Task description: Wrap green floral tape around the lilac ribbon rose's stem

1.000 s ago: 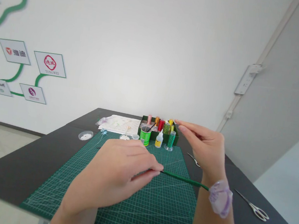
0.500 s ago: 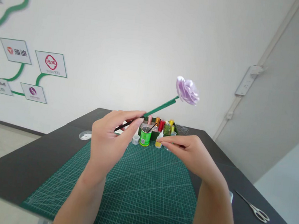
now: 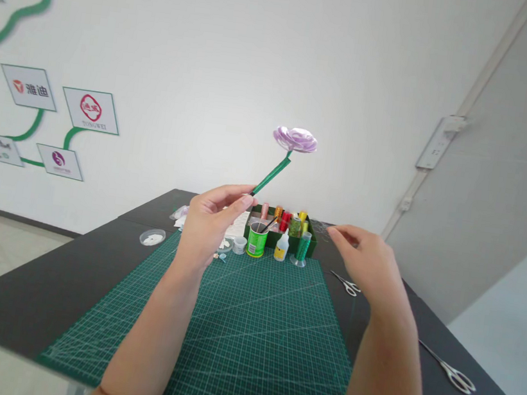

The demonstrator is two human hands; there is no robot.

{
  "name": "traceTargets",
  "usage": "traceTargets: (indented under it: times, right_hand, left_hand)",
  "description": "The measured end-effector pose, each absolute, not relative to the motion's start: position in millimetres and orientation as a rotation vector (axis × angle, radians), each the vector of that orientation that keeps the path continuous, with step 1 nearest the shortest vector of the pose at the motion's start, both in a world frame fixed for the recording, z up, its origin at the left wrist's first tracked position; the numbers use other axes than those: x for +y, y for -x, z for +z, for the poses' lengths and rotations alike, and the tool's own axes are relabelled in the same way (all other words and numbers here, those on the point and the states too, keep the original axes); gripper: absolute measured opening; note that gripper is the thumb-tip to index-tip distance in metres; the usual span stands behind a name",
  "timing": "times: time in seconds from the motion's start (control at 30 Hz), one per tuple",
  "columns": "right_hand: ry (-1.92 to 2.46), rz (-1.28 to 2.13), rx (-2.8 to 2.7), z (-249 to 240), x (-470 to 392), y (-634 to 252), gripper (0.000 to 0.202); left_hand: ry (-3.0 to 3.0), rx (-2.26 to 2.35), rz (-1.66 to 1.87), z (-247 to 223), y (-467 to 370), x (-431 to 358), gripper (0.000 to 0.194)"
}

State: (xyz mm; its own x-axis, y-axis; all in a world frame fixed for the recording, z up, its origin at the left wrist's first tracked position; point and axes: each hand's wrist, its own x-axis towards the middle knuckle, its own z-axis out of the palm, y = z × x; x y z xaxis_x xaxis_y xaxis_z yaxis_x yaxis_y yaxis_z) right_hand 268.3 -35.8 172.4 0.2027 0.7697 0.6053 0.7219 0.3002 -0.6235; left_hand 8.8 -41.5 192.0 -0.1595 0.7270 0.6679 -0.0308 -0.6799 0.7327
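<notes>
A pale purple flower (image 3: 295, 139) on a green-wrapped stem (image 3: 272, 174) is raised against the white wall. My left hand (image 3: 212, 220) pinches the lower end of the stem between thumb and fingers, and the flower tilts up to the right. To the right, my right hand (image 3: 366, 258) is apart from the flower, thumb and fingertips pressed together; whatever they hold, if anything, is too small to make out.
A green cutting mat (image 3: 254, 339) lies on the black table. Behind it stand a green can (image 3: 256, 240), a glue bottle (image 3: 281, 246), a teal thread spool (image 3: 303, 247) and a box of spools (image 3: 311, 245). Scissors (image 3: 456, 377) lie at right, a dish (image 3: 152, 237) at left.
The flower has swung left and more upright in my left hand. My right hand has moved right, away from the bottle, uncovering the teal spool; a second pair of scissors now shows.
</notes>
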Motion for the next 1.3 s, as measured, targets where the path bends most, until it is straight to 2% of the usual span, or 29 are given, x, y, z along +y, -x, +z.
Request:
traceTargets:
  times: [0.07,0.13,0.33,0.43,0.67,0.93,1.3]
  right_hand:
    - [1.464,-0.133,-1.481,170,-36,-263,0.031]
    - [1.317,-0.122,-1.497,172,-42,-250,0.033]
    - [0.756,0.529,-1.581,182,-72,-205,0.037]
    - [0.677,0.682,-1.511,181,-76,-193,0.04]
    - [0.768,0.521,-1.34,176,-74,-185,0.021]
    - [0.756,0.398,-1.255,177,-76,-181,0.014]
    - [0.897,0.206,-1.402,177,-78,-186,0.018]
  left_hand:
    - [-1.626,0.779,1.876,191,-13,-43,0.019]
    - [-1.64,0.771,1.823,189,-19,-45,0.019]
    - [-1.719,0.708,1.681,179,-47,-51,0.019]
    - [-1.74,0.737,1.66,176,-57,-55,0.017]
    - [-1.767,0.718,1.727,176,-60,-62,0.015]
    - [-1.716,0.755,1.779,177,-59,-62,0.013]
    - [-1.948,0.998,1.895,183,-45,-64,0.011]
